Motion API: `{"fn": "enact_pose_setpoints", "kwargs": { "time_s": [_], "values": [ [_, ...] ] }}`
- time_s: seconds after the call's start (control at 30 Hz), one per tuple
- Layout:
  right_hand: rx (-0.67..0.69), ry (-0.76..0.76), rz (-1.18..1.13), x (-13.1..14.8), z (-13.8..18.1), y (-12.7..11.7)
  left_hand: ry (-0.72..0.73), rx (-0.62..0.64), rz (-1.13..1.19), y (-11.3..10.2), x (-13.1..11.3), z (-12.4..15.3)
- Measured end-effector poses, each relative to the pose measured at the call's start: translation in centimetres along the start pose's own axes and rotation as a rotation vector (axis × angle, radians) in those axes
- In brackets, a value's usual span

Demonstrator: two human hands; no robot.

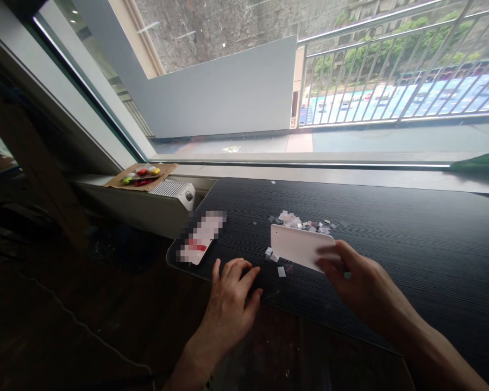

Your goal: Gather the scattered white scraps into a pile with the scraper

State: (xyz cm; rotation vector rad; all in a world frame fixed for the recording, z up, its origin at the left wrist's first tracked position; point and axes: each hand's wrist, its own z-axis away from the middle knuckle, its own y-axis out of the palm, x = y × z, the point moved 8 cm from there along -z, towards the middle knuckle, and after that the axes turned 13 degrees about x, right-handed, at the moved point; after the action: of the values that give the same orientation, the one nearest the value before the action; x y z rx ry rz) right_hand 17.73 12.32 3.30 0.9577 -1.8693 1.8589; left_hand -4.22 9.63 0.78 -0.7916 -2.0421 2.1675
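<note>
My right hand [344,269] grips the right end of a thin white card [295,244] with rounded corners and a small hole near its left end. It is held tilted over the dark table. Behind the card's upper edge lies a heap of small whitish square pieces [290,219], partly hidden by it. Several loose pieces [281,271] are scattered on the near side. My left hand [235,285] rests at the table's front edge, fingers apart and slightly bent, holding nothing. Left of it lies a pale, blurred-out card [199,239] with red marks.
The black wood-grain table [411,244] stands against a large window. On the sill at the left, a piece of cardboard [116,180] carries red, yellow and green items beside a white slotted box [173,191]. Green cloth [483,165] shows at the far right.
</note>
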Motion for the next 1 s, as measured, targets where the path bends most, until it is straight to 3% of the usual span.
{"fn": "enact_pose_setpoints", "kwargs": {
  "time_s": [0.13,0.33,0.57,0.77,1.0],
  "values": [
    [-0.036,0.071,0.054,-0.7,0.1,-0.8,-0.014,-0.004,-0.009,-0.1,0.5,0.4],
    [0.041,0.034,0.015,-0.7,-0.3,-0.6,-0.003,-0.017,0.001,0.0,0.2,0.3],
    [-0.094,0.101,0.051,-0.7,0.5,-2.0,0.014,-0.028,-0.011,-0.1,-0.2,-0.1],
    [-0.055,0.109,0.067,-1.4,1.2,-2.0,0.044,-0.002,-0.016,-0.2,-1.6,-1.4],
    [-0.106,0.211,0.088,-2.2,2.3,-3.4,0.088,0.030,0.003,0.1,-3.3,-2.5]
  ]
}}
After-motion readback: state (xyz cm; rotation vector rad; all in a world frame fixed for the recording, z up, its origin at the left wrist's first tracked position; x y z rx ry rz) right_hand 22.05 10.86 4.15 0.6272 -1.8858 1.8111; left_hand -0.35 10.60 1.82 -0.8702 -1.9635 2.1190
